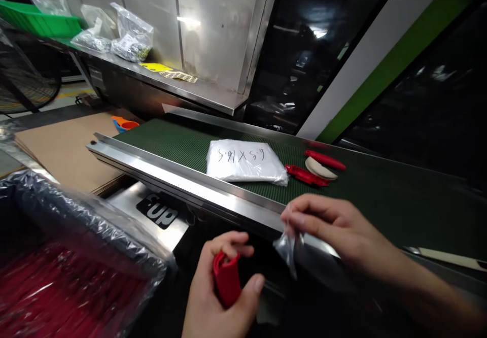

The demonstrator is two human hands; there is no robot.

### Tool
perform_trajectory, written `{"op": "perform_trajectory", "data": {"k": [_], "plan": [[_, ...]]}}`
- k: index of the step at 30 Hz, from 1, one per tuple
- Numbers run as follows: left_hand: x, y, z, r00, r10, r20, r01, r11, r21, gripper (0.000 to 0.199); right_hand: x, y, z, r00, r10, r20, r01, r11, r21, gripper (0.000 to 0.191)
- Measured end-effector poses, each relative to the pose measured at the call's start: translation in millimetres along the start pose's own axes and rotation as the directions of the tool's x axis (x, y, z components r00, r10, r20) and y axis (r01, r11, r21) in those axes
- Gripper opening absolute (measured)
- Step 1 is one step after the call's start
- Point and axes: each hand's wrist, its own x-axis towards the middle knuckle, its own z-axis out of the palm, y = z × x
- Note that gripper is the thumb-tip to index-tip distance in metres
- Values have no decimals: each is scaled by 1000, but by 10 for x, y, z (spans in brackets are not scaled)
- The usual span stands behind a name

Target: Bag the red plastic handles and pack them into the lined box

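Two closed grips: left hand (220,292) around red piece (227,279), right hand (335,231) pinching clear bag (288,249).

Red plastic piece (227,278) held upright; clear small bag (288,249) hangs pinched.

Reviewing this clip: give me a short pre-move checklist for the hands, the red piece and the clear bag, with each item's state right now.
1. Left hand has a firm hold on the red piece: ok, fingers and thumb wrap it.
2. Right hand holds the clear bag: ok, pinched at its top edge.
3. Bag mouth open: cannot tell, the film is crumpled and see-through.
4. Red piece apart from the bag: ok, a gap shows between them.
5. Pack of bags within sight on the green belt: ok, lying flat.
6. Red parts in the lined bin at the left: ok, many visible.
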Motion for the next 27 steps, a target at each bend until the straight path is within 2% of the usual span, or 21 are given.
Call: {"op": "perform_trajectory", "data": {"k": [2, 4, 7, 9, 14, 17, 20, 22, 24, 27], "plan": [[32, 32, 59, 997, -50, 51, 52, 998, -35, 31, -133, 34, 165, 978, 105, 183, -140, 972, 190, 25], [30, 30, 81, 990, -125, 68, 129, 989, -66, 31, -208, 136, 298, 964, 127, 232, -187, 947, 259, 24], [-15, -1, 50, 984, -179, 18, 179, 983, -41, 30, -243, 339, 430, 968, 193, 159, -228, 943, 242, 27], [-50, -22, 11, 983, -182, 25, 182, 983, -18, 35, -244, 445, 492, 965, 240, 109, -258, 940, 222, 29], [-88, -80, -58, 947, -321, 27, 318, 946, 65, 32, -277, 524, 593, 967, 246, 60, -253, 949, 187, 29], [-86, -119, -95, 945, -327, -1, 327, 944, 45, 35, -331, 556, 620, 968, 241, 75, -250, 956, 153, 21], [-67, -133, -137, 948, -317, -17, 317, 949, 5, 39, -379, 653, 646, 960, 242, 142, -261, 956, 132, 29], [-41, -123, -178, 949, -314, -16, 313, 949, -45, 41, -401, 740, 656, 957, 234, 173, -258, 957, 131, 24], [-6, -105, -237, 947, -320, -23, 317, 945, -86, 43, -421, 821, 647, 959, 233, 162, -256, 956, 143, 19], [54, -79, -360, 939, -341, -47, 334, 935, -115, 43, -459, 903, 607, 956, 261, 132, -283, 940, 190, 22]]}}
